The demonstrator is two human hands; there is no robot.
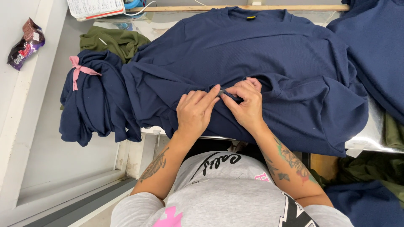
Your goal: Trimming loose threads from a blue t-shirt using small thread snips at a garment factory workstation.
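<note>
A large navy blue garment [261,54] lies spread over the table in front of me, its collar at the far edge. My left hand [194,112] rests on the garment's near part, its fingers pinching a fold of the fabric. My right hand [246,102] sits right beside it, fingers curled on the same small dark fold between the two hands. Both forearms come up from the bottom of the view.
A bundle of navy garments [90,105] tied with a pink strip hangs at the left. Olive green cloth [113,42] lies behind it. More navy fabric [374,46] is at the right. A snack packet [25,44] sits on the left ledge; papers [94,7] at top.
</note>
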